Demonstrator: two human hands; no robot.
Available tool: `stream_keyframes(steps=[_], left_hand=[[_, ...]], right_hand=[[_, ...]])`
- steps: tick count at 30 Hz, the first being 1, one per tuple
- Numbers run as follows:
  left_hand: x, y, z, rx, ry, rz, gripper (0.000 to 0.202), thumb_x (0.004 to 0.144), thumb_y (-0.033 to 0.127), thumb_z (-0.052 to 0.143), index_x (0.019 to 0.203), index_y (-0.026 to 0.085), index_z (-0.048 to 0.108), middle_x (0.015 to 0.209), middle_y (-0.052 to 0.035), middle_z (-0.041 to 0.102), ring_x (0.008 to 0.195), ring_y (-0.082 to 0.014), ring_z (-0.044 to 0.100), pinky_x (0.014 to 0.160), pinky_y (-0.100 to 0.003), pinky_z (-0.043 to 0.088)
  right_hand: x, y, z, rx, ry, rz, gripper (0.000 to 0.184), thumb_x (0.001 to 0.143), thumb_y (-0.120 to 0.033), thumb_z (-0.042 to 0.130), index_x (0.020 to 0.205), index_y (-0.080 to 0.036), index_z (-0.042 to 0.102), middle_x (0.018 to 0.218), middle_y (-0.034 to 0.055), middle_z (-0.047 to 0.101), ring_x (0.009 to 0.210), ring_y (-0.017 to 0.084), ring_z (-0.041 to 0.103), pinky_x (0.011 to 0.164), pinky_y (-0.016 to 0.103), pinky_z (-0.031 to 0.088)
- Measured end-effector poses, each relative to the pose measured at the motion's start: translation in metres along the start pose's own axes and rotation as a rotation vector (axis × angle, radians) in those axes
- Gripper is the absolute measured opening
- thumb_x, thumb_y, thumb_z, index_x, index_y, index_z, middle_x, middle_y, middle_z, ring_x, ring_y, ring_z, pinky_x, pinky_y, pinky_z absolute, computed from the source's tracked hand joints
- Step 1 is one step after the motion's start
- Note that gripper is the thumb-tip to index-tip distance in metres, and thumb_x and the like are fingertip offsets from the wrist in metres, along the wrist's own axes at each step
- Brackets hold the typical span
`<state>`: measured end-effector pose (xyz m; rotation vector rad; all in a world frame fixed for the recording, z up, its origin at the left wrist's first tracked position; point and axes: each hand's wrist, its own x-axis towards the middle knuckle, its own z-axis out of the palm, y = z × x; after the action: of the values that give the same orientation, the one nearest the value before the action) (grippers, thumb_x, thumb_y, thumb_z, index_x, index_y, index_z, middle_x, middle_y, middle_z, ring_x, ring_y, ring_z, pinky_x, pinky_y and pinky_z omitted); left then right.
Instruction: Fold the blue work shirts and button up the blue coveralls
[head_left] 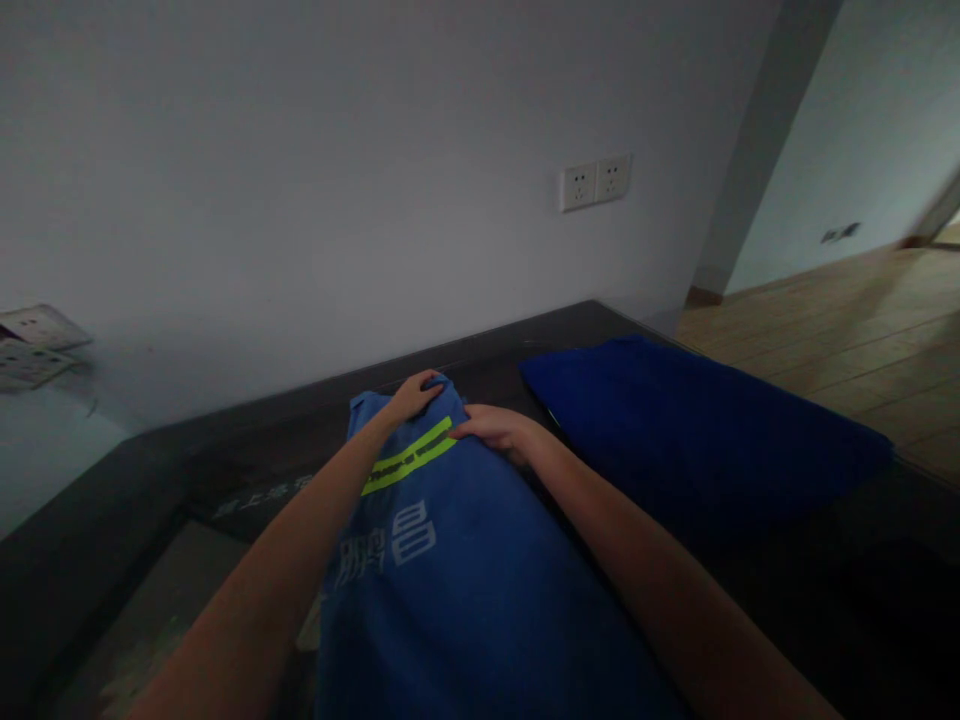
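Note:
A blue garment point(480, 560) with a yellow-green stripe and pale printed characters lies lengthwise on a dark surface, its near end running out of view at the bottom. At its far end, my left hand point(414, 396) is closed on the cloth near the top edge, fingers curled over it. My right hand point(501, 430) pinches the garment's right side beside the end of the stripe. The fabric looks folded in layers along that edge. A second, darker blue cloth point(690, 430) lies flat to the right, apart from both hands.
The dark tabletop point(577, 322) has a raised back edge along a pale wall. Wall sockets point(596, 183) sit above it, with more sockets point(37, 345) at the far left. A greyish panel point(180, 590) lies at lower left. Tiled floor point(825, 320) shows at right.

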<state>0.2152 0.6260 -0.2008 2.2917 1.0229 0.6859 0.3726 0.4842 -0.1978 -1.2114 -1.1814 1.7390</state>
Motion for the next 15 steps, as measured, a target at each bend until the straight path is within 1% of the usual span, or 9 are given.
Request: stream_keyframes(steps=[2, 3, 6, 9, 12, 15], left_hand=[[0.001, -0.004, 0.015, 0.1, 0.002, -0.024, 0.019, 0.074, 0.029, 0.061, 0.086, 0.017, 0.068, 0.092, -0.0075, 0.068, 0.092, -0.0243, 0.062, 0.091, -0.036, 0.044], [0.001, -0.006, 0.022, 0.136, 0.001, -0.045, 0.018, 0.074, 0.028, 0.06, 0.086, 0.017, 0.068, 0.092, -0.0079, 0.068, 0.093, -0.0251, 0.062, 0.091, -0.037, 0.044], [0.001, -0.008, 0.036, 0.195, 0.022, -0.071, 0.018, 0.076, 0.027, 0.059, 0.088, 0.017, 0.068, 0.094, -0.0082, 0.068, 0.094, -0.026, 0.061, 0.091, -0.039, 0.044], [0.002, -0.009, 0.041, 0.183, 0.064, -0.044, 0.02, 0.076, 0.027, 0.059, 0.093, 0.018, 0.066, 0.099, -0.0074, 0.067, 0.098, -0.0251, 0.06, 0.094, -0.037, 0.043], [0.001, -0.011, 0.043, 0.173, 0.098, -0.031, 0.021, 0.078, 0.028, 0.059, 0.097, 0.019, 0.064, 0.102, -0.0071, 0.067, 0.099, -0.0243, 0.06, 0.093, -0.037, 0.043], [-0.004, -0.013, 0.048, 0.217, 0.122, -0.014, 0.021, 0.082, 0.028, 0.055, 0.098, 0.018, 0.063, 0.101, -0.0093, 0.066, 0.098, -0.0244, 0.06, 0.092, -0.037, 0.043]], right_hand=[[-0.006, -0.003, -0.013, -0.18, 0.082, 0.025, 0.047, 0.065, -0.022, 0.08, 0.107, -0.014, 0.061, 0.059, -0.0021, 0.063, 0.046, 0.012, 0.058, 0.058, 0.03, 0.056], [-0.009, -0.005, -0.018, -0.251, 0.093, 0.041, 0.053, 0.064, -0.024, 0.08, 0.111, -0.014, 0.059, 0.058, -0.0023, 0.062, 0.045, 0.012, 0.057, 0.056, 0.031, 0.055], [-0.012, -0.005, -0.026, -0.372, 0.038, 0.053, 0.076, 0.06, -0.025, 0.083, 0.128, -0.017, 0.049, 0.064, -0.0003, 0.065, 0.047, 0.015, 0.061, 0.054, 0.032, 0.056], [-0.009, -0.001, -0.027, -0.436, 0.015, 0.005, 0.095, 0.052, -0.017, 0.084, 0.137, -0.021, 0.042, 0.072, 0.0011, 0.068, 0.047, 0.015, 0.061, 0.052, 0.032, 0.056], [-0.004, 0.004, -0.029, -0.449, 0.015, -0.049, 0.098, 0.046, -0.011, 0.083, 0.135, -0.025, 0.046, 0.079, 0.002, 0.07, 0.051, 0.016, 0.063, 0.052, 0.032, 0.056], [-0.002, 0.007, -0.033, -0.47, 0.039, -0.056, 0.101, 0.038, -0.01, 0.084, 0.132, -0.024, 0.05, 0.081, 0.0016, 0.071, 0.052, 0.016, 0.064, 0.052, 0.03, 0.056]])
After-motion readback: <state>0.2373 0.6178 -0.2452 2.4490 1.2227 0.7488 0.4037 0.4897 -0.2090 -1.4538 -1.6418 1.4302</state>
